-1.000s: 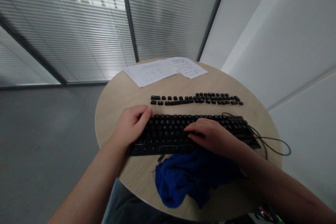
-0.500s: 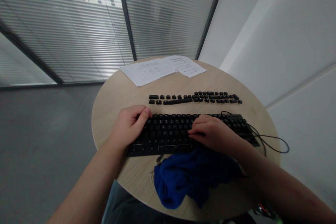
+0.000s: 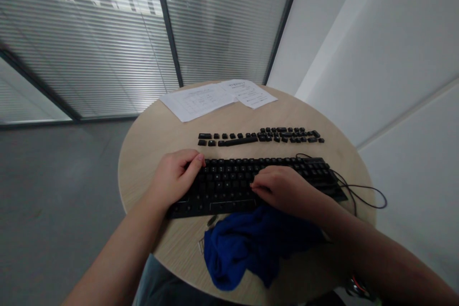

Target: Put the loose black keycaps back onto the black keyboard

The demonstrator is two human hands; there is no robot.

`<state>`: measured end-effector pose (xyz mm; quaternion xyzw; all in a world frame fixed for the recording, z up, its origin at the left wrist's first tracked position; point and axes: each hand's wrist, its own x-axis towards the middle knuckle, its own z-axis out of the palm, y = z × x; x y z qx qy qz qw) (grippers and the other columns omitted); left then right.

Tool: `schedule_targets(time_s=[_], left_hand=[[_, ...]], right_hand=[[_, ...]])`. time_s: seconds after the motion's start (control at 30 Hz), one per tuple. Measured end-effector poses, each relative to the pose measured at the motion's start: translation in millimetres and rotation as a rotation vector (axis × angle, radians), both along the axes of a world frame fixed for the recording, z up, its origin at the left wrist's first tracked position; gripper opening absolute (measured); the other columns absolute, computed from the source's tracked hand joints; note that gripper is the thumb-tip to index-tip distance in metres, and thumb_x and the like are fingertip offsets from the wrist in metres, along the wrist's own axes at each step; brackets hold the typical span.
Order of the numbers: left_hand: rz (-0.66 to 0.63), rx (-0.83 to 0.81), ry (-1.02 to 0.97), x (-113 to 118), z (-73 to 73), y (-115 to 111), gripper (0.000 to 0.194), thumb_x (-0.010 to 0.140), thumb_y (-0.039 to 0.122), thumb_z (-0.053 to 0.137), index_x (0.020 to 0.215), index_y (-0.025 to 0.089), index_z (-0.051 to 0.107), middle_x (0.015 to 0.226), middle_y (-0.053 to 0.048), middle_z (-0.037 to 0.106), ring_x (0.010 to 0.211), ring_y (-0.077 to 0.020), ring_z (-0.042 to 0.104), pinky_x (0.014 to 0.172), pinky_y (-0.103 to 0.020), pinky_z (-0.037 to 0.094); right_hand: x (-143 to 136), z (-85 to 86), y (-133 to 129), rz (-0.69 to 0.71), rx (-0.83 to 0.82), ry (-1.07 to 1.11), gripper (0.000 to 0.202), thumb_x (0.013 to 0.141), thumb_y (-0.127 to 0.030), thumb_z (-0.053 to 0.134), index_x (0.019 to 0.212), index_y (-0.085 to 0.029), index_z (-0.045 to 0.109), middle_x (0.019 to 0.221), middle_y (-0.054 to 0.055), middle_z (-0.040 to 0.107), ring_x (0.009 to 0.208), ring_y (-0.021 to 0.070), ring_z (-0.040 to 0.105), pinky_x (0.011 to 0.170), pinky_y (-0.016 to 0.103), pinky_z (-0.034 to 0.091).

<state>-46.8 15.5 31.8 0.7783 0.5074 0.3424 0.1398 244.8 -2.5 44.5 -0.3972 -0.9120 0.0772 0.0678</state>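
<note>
A black keyboard [image 3: 229, 176] lies across the round table, with keycaps on its upper rows and bare key places lower down. My left hand [image 3: 177, 172] grips its left end, thumb on the top corner and fingers curled around the edge. Over the middle-right keys, my right hand [image 3: 278, 186] has its fingertips pinched together against the keyboard; whatever is between them is too small or hidden to make out. Beyond the keyboard, loose black keycaps [image 3: 287, 135] and a long space bar [image 3: 241, 141] lie in rows.
A crumpled blue cloth [image 3: 229, 248] lies in front of the keyboard, beside a small wire tool [image 3: 201, 246] and a small dark oval piece [image 3: 212, 220]. Printed papers [image 3: 204, 100] rest at the table's far edge. A black cable [image 3: 362, 186] loops over the right side.
The whole view has shifted slightly. My right hand has moved a little down and toward me over the keys, its fingertips still pinched; my left hand keeps its hold on the keyboard.
</note>
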Motion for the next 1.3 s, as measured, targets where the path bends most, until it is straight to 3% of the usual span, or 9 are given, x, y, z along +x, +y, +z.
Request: schedule_targets(time_s=[0.23,0.33,0.5,0.6,0.7,0.83,1.3], left_hand=[[0.000,0.017,-0.009,0.0,2.1,0.7,0.043,0.096,0.045,0.041,0.069,0.021,0.064,0.063,-0.002,0.065,0.062,-0.0180,0.061,0.064,-0.031,0.043],[0.000,0.015,-0.027,-0.6,1.5,1.0,0.043,0.096,0.045,0.041,0.068,0.021,0.063,0.064,-0.002,0.065,0.063,-0.0182,0.061,0.065,-0.031,0.043],[-0.023,0.016,-0.025,-1.4,0.8,0.8,0.043,0.097,0.045,0.041,0.069,0.020,0.062,0.064,-0.002,0.065,0.065,-0.0183,0.062,0.066,-0.031,0.043],[-0.022,0.019,-0.033,-2.3,0.9,0.6,0.043,0.097,0.044,0.040,0.069,0.020,0.062,0.066,-0.003,0.065,0.067,-0.0186,0.062,0.067,-0.031,0.043],[-0.015,0.022,-0.034,-3.4,0.0,1.1,0.043,0.097,0.044,0.039,0.069,0.021,0.062,0.067,-0.003,0.066,0.067,-0.0188,0.062,0.067,-0.031,0.042],[-0.025,0.012,-0.039,-4.3,-1.9,2.1,0.042,0.097,0.043,0.040,0.067,0.021,0.059,0.065,-0.002,0.064,0.065,-0.0183,0.060,0.066,-0.031,0.041],[-0.058,0.034,-0.002,-4.3,-5.6,3.7,0.040,0.097,0.040,0.041,0.064,0.021,0.054,0.062,-0.002,0.061,0.061,-0.0167,0.056,0.062,-0.031,0.036]], right_hand=[[11.0,-0.7,7.8,0.041,-0.057,0.136,0.015,0.094,-0.024,0.065,0.098,-0.022,0.079,0.095,0.002,0.077,0.088,0.0141,0.070,0.081,0.025,0.048],[25.3,8.1,19.6,-0.063,0.039,0.245,0.021,0.097,-0.029,0.060,0.102,-0.023,0.079,0.097,0.003,0.076,0.088,0.0128,0.068,0.082,0.025,0.049],[47.5,31.7,75.4,-0.291,0.058,0.160,0.023,0.093,-0.031,0.062,0.102,-0.020,0.079,0.087,0.003,0.074,0.073,0.0109,0.062,0.071,0.023,0.044],[53.2,37.7,120.4,-0.400,0.040,0.019,0.022,0.089,-0.027,0.064,0.102,-0.018,0.080,0.090,0.004,0.074,0.077,0.0122,0.063,0.070,0.023,0.043],[52.6,35.3,155.9,-0.481,-0.003,-0.078,0.023,0.088,-0.024,0.065,0.105,-0.018,0.080,0.099,0.007,0.075,0.084,0.0143,0.065,0.075,0.023,0.045],[46.0,27.8,183.0,-0.486,-0.088,-0.148,0.019,0.085,-0.024,0.069,0.095,-0.016,0.082,0.094,0.007,0.076,0.081,0.0145,0.066,0.072,0.023,0.045],[33.4,10.2,220.6,-0.509,-0.132,-0.228,0.021,0.080,-0.023,0.073,0.098,-0.016,0.081,0.096,0.007,0.076,0.080,0.0128,0.065,0.070,0.021,0.045]])
